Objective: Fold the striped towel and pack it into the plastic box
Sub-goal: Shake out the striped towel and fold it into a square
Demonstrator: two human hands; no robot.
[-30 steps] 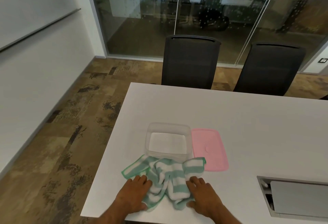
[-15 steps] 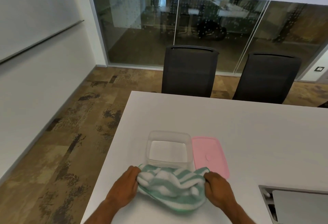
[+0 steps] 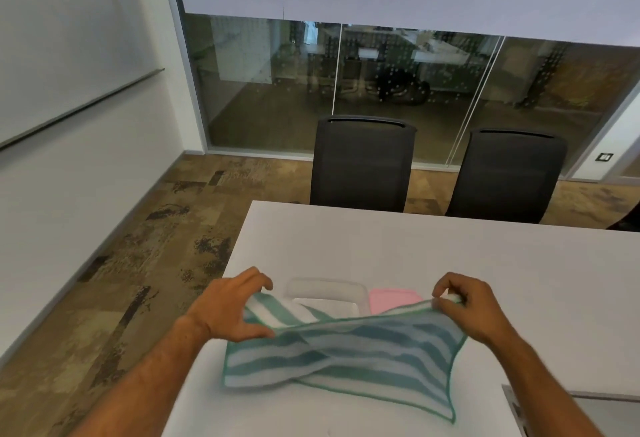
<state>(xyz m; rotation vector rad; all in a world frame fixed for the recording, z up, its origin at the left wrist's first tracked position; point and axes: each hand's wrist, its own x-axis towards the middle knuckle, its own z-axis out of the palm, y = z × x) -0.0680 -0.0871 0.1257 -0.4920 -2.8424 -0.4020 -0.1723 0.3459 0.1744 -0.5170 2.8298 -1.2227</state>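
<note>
Above the near edge of the desk (image 3: pixel 398 256), the towel (image 3: pixel 346 353) hangs stretched between two hands, whereas one second earlier it lay crumpled flat on the desk under both palms and half a second earlier it was bunched between them. The left hand (image 3: pixel 232 308) pinches the towel's left upper corner between thumb and fingers; the right hand (image 3: pixel 467 308) is closed on the right upper corner, fingertips curled over the hem. The hands have moved well apart and risen, so the cloth is now spread, though a diagonal twist crosses its middle and the lower edge sags toward the desk. By judgement, this marks the opening-out step that precedes folding: no fold is yet made. The box (image 3: pixel 325 292) stands just beyond the towel, between the hands, open and apparently empty, its near wall hidden by the cloth; the pink lid (image 3: pixel 391 299) lies beside it on the right. The twist likely needs shaking out before a clean fold.
</note>
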